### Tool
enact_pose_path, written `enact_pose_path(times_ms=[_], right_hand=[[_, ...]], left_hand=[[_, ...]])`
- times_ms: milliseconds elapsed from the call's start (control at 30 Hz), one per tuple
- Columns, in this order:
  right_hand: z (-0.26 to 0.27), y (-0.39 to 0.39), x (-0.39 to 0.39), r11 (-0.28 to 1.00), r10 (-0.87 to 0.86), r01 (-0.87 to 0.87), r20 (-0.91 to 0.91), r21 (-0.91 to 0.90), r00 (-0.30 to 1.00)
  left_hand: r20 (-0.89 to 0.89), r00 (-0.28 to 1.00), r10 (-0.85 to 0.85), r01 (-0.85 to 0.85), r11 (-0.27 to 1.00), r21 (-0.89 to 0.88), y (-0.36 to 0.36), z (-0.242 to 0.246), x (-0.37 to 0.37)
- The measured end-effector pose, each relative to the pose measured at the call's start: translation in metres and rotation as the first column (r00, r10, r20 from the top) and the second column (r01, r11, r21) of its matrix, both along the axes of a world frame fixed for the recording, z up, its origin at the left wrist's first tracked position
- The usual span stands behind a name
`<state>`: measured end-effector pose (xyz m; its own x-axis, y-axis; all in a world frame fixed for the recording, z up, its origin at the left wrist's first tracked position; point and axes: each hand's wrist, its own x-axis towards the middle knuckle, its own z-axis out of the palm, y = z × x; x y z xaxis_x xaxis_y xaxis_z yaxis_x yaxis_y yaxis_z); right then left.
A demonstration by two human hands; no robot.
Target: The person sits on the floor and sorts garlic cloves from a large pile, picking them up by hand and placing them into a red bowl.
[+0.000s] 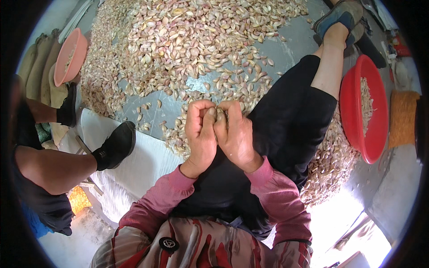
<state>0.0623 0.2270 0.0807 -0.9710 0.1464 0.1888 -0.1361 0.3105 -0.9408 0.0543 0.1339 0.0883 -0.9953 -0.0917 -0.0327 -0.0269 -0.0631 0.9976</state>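
My left hand (202, 130) and my right hand (235, 134) meet above my lap, thumbs side by side and fingers curled. Between the fingertips they pinch something small, mostly hidden, that looks like garlic. Just beyond them a big heap of loose garlic cloves (187, 43) spreads over the grey floor (161, 114), thinning to scattered cloves near my hands. More cloves lie in a second pile (331, 167) to the right of my legs.
A red plastic basin (380, 110) with whitish scraps stands at the right. At the left, a pink plastic basin (80, 47) stands by filled sacks (42, 67). Another person's leg and black shoe (117, 144) rest on a white sheet (144, 167). My legs stretch toward the upper right.
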Motion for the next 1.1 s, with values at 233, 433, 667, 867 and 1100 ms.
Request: enact_pose_path(times_ms=[233,433,667,867,1100], right_hand=[[-0.007,0.009,-0.004,0.928,-0.068,0.113,0.137,-0.356,0.988],[0.003,0.024,-0.007,0.947,-0.006,0.024,0.055,-0.319,0.998],[0.011,0.027,-0.004,0.929,0.07,-0.043,0.06,-0.368,0.996],[0.013,0.028,-0.002,0.886,0.113,-0.063,0.08,-0.46,0.99],[0.014,0.026,-0.001,0.807,0.083,0.016,0.141,-0.59,0.986]], left_hand=[[0.165,0.976,-0.142,0.108,0.974,0.201,0.004,0.006,0.0],[-0.018,0.979,-0.203,0.203,0.963,0.178,0.002,0.005,0.0],[-0.058,0.977,-0.204,0.21,0.969,0.129,-0.008,0.007,-0.005],[-0.094,0.982,-0.165,0.175,0.978,0.115,-0.006,0.01,-0.004],[0.099,0.959,-0.265,0.172,0.826,0.537,-0.012,0.018,-0.002]])
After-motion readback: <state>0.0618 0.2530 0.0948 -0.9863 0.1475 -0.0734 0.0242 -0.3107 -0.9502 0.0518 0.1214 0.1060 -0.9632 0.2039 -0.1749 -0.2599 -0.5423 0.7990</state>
